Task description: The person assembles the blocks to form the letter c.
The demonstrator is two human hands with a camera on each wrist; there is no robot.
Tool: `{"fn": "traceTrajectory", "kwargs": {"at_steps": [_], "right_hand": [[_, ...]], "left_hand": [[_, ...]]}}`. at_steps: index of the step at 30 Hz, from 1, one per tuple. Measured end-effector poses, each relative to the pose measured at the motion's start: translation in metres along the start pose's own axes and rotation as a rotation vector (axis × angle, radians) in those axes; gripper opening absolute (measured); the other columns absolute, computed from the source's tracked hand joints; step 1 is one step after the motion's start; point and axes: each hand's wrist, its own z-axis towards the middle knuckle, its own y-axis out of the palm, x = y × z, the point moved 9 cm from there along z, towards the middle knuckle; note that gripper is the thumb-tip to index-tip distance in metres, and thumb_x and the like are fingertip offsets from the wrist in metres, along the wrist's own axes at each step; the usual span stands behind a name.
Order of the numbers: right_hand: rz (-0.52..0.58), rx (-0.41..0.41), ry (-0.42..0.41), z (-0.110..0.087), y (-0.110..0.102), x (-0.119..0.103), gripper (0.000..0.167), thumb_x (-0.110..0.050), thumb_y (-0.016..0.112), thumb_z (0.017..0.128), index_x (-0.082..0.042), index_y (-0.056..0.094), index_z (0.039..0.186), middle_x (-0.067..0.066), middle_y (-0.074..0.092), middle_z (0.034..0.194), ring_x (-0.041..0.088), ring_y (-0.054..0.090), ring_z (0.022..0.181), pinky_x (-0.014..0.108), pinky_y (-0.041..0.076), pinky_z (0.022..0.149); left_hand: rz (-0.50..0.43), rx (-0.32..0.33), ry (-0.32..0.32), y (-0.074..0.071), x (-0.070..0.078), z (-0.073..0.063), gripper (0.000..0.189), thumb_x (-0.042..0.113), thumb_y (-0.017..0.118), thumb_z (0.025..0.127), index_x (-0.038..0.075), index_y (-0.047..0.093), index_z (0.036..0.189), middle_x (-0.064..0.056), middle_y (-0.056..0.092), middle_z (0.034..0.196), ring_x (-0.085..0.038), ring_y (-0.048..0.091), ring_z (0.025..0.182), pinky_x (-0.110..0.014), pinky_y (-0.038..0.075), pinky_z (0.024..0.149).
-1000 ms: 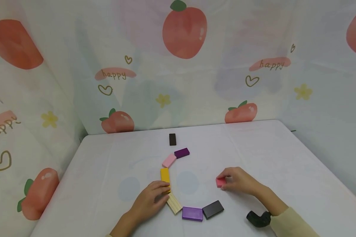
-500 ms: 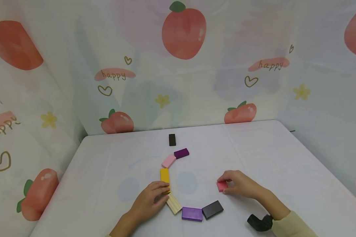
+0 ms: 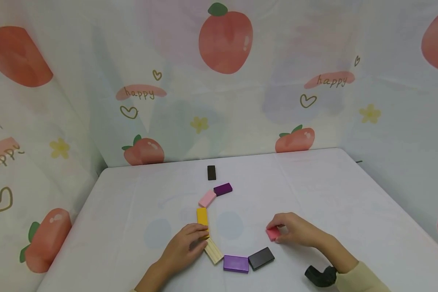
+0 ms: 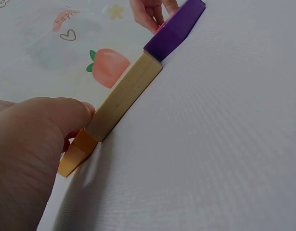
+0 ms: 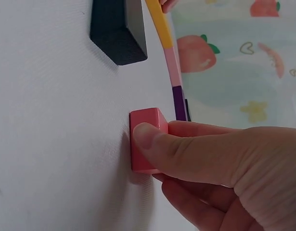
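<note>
My right hand (image 3: 298, 230) pinches a small coral-pink block (image 5: 144, 139) between thumb and fingers, the thumb flat on its near face. The block is low at the table, its lower edge at the cloth. My left hand (image 3: 182, 248) rests at the joint of a yellow block (image 3: 202, 216) and a plain wooden block (image 3: 214, 251); the left wrist view shows the thumb beside the wooden one's end. A purple block (image 3: 235, 264) follows the wooden one, then a black block (image 3: 261, 258), their ends meeting. The coral-pink block is apart from the black one, beyond its right end.
Beyond the yellow block, the curve continues with a light-pink block (image 3: 207, 198) and a dark purple block (image 3: 223, 189). Farther back, a dark brown block (image 3: 211, 172) lies alone. A black curved object (image 3: 320, 276) lies by the right sleeve. Patterned cloth (image 3: 219, 105) hangs behind the table.
My right hand has moved slightly toward the near edge with the coral-pink block, and the block has turned a little. The left hand and the other blocks stay where they were.
</note>
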Motion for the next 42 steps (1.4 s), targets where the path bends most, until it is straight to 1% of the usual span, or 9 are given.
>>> {"fn": "traceTrajectory", "kwargs": {"at_steps": [8, 13, 20, 26, 33, 39, 42], "right_hand": [[0.020, -0.010, -0.012, -0.002, 0.002, -0.004, 0.026, -0.007, 0.073, 0.077, -0.009, 0.067, 0.102, -0.009, 0.060, 0.095, 0.010, 0.054, 0.086, 0.030, 0.049, 0.078], [0.048, -0.036, -0.021, -0.003, 0.005, -0.008, 0.027, -0.004, 0.072, 0.077, -0.010, 0.066, 0.102, -0.008, 0.059, 0.095, 0.010, 0.054, 0.086, 0.030, 0.051, 0.077], [0.024, -0.057, -0.029, -0.003, 0.006, -0.013, 0.028, -0.007, 0.073, 0.076, -0.010, 0.066, 0.104, -0.010, 0.058, 0.096, 0.011, 0.052, 0.086, 0.029, 0.049, 0.079], [0.021, -0.082, -0.070, -0.003, 0.007, -0.018, 0.027, -0.005, 0.073, 0.076, -0.010, 0.067, 0.103, -0.011, 0.058, 0.093, 0.008, 0.052, 0.083, 0.027, 0.049, 0.076], [0.029, -0.122, -0.099, -0.002, 0.010, -0.022, 0.027, -0.001, 0.072, 0.076, -0.011, 0.068, 0.100, -0.012, 0.059, 0.094, 0.007, 0.053, 0.086, 0.029, 0.050, 0.080], [0.032, -0.143, -0.076, -0.002, 0.012, -0.021, 0.029, 0.001, 0.071, 0.075, -0.013, 0.069, 0.100, -0.013, 0.059, 0.094, 0.006, 0.053, 0.088, 0.028, 0.049, 0.081], [0.039, -0.156, -0.056, -0.002, 0.014, -0.020, 0.029, 0.001, 0.071, 0.075, -0.014, 0.069, 0.100, -0.014, 0.058, 0.094, 0.006, 0.053, 0.088, 0.028, 0.049, 0.081]], "left_hand": [[0.005, -0.005, -0.009, 0.001, -0.001, -0.001, 0.024, 0.022, 0.069, 0.083, 0.013, 0.069, 0.104, 0.009, 0.058, 0.115, -0.008, 0.049, 0.110, -0.028, 0.043, 0.093], [0.002, -0.009, -0.018, 0.001, -0.002, -0.001, 0.024, 0.022, 0.069, 0.083, 0.013, 0.069, 0.105, 0.009, 0.058, 0.115, -0.008, 0.049, 0.111, -0.028, 0.043, 0.093], [-0.001, -0.006, -0.016, 0.000, -0.001, -0.001, 0.024, 0.021, 0.069, 0.083, 0.013, 0.069, 0.105, 0.008, 0.058, 0.115, -0.009, 0.049, 0.111, -0.028, 0.043, 0.093], [-0.015, -0.011, -0.016, 0.001, -0.001, -0.001, 0.024, 0.021, 0.068, 0.084, 0.012, 0.069, 0.106, 0.008, 0.058, 0.115, -0.009, 0.049, 0.111, -0.029, 0.043, 0.093], [-0.016, -0.021, -0.024, 0.000, -0.001, 0.001, 0.024, 0.022, 0.068, 0.084, 0.012, 0.069, 0.106, 0.006, 0.059, 0.115, -0.010, 0.049, 0.111, -0.030, 0.044, 0.093], [-0.013, -0.020, -0.007, 0.000, 0.000, 0.000, 0.025, 0.021, 0.067, 0.084, 0.010, 0.068, 0.107, 0.005, 0.059, 0.115, -0.012, 0.050, 0.111, -0.030, 0.043, 0.094], [-0.013, -0.019, -0.015, 0.001, -0.001, 0.000, 0.025, 0.021, 0.068, 0.084, 0.011, 0.069, 0.106, 0.006, 0.059, 0.115, -0.011, 0.050, 0.112, -0.030, 0.043, 0.094]]}}
